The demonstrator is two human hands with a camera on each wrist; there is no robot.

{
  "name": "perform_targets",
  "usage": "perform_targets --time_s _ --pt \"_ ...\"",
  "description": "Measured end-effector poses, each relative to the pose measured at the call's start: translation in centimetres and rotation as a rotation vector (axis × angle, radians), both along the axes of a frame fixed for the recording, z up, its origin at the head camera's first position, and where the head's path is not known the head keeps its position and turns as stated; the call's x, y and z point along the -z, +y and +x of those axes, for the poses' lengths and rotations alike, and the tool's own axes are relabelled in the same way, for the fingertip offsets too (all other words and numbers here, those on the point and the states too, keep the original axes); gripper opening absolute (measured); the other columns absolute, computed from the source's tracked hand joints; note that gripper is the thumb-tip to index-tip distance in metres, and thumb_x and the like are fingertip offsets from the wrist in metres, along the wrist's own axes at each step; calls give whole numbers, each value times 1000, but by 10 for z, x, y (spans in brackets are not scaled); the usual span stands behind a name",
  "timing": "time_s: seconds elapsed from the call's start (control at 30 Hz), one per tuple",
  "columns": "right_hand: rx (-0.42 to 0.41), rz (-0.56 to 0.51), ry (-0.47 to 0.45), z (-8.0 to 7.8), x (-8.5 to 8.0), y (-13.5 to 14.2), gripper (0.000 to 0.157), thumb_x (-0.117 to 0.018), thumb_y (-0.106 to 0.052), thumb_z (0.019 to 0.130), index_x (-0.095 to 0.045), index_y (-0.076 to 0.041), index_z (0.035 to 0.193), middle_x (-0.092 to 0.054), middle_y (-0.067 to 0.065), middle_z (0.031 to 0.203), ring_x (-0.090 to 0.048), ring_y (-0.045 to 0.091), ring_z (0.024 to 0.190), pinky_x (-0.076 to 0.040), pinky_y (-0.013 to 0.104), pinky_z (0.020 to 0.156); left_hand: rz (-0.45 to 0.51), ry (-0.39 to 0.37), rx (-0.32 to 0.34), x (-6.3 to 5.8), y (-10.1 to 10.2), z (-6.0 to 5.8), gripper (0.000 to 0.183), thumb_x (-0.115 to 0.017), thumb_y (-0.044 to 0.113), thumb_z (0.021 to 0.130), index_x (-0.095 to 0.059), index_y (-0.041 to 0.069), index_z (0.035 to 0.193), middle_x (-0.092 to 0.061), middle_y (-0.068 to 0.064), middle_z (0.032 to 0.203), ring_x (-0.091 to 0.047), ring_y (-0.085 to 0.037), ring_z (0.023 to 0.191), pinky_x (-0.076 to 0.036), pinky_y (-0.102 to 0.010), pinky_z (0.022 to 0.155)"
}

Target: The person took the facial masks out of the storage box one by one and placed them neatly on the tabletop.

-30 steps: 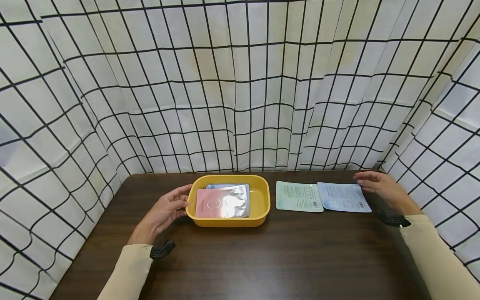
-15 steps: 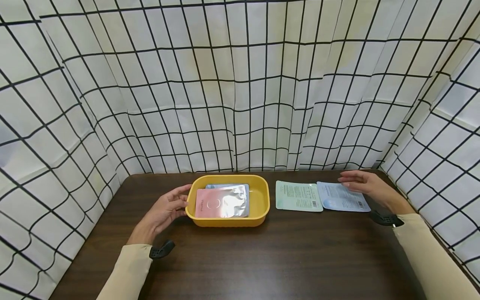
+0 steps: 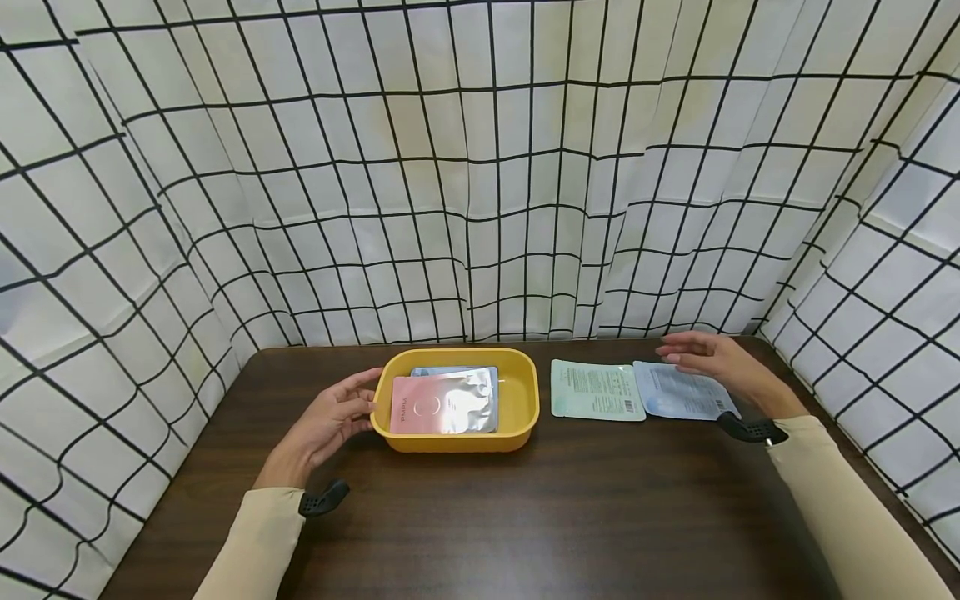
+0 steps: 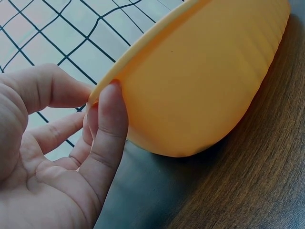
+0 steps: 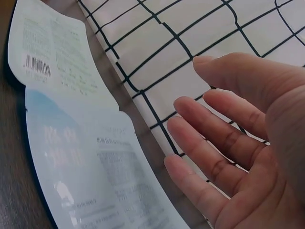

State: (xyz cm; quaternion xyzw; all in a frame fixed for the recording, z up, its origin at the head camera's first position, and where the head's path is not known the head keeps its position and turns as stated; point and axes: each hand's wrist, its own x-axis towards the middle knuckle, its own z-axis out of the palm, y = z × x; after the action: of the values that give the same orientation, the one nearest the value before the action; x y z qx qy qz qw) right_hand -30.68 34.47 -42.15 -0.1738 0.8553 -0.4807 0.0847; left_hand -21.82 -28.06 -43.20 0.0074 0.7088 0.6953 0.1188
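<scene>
In the head view, my left hand (image 3: 333, 425) is at the left end of a yellow plastic tray (image 3: 461, 444). Its fingertips pinch the tray's rim; the left wrist view shows one finger (image 4: 108, 124) against the outer wall. Inside the tray a pink and silver sachet (image 3: 420, 406) lies over a blue one (image 3: 442, 370), which is mostly covered. My right hand (image 3: 720, 367) hovers with fingers spread and nothing in them, over the far edge of a light blue sachet (image 3: 678, 393). A pale green sachet (image 3: 596, 390) lies edge to edge with the blue one, both printed side up.
Everything rests on a dark brown wooden table (image 3: 525, 517). A white curtain with black grid lines (image 3: 502, 208) encloses the back and both sides, close to the table's far edge. The tray's right end stands a short way left of the green sachet.
My right hand has moved left from the blue sachet's right edge to above its far edge. The left hand, the tray and the sachets stay where they were.
</scene>
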Motion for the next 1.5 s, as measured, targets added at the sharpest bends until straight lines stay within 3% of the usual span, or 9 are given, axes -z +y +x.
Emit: perform_targets --time_s 0.23,0.43,0.6,0.77,1.03,1.2,1.5 --pt "-16 -45 -32 -4 -2 -12 63 -69 -32 97 -46 0 147 -58 20 141 -63 11 119 -55 31 96 3 3 11 -2 0 2 68 -57 1 98 -30 10 159 -59 -12 115 -65 -15 89 -57 -27 79" --pt "-53 -73 -36 -5 -5 -21 60 -67 -29 98 -47 1 146 -58 22 141 -60 34 126 -54 40 99 5 -3 9 -2 0 2 68 -58 1 97 -31 10 159 -60 -12 114 -65 -16 88 -58 -28 79" --pt "-84 -83 -24 -3 -11 -31 59 -66 -28 99 -46 2 146 -58 22 141 -56 42 129 -52 43 101 7 -3 7 -2 1 2 67 -57 1 97 -31 10 159 -61 -12 115 -65 -16 89 -58 -27 79" --pt "-104 -100 -29 -2 -16 -40 60 -66 -28 99 -45 3 147 -57 23 142 -55 43 129 -51 48 102 5 0 6 -1 1 1 67 -57 1 97 -32 10 159 -60 -13 115 -65 -16 88 -58 -27 78" --pt "-131 -138 -52 -2 -24 -54 62 -68 -27 98 -45 -2 149 -58 20 142 -60 32 128 -53 30 99 4 4 14 -2 1 1 67 -57 1 98 -31 10 159 -60 -13 115 -65 -16 88 -57 -27 79" --pt "-173 -190 -88 -2 -28 -61 63 -67 -25 98 -42 -2 151 -55 22 145 -64 20 124 -52 32 101 2 2 4 -2 1 1 67 -57 1 98 -32 10 159 -61 -11 114 -65 -15 88 -57 -27 78" --pt "-218 -219 -114 -2 -34 -80 63 -66 -23 99 -40 -3 153 -56 18 145 -61 27 128 -48 46 107 -5 -15 -13 -1 2 1 66 -57 1 97 -34 13 158 -62 -7 110 -66 -16 88 -58 -28 79"
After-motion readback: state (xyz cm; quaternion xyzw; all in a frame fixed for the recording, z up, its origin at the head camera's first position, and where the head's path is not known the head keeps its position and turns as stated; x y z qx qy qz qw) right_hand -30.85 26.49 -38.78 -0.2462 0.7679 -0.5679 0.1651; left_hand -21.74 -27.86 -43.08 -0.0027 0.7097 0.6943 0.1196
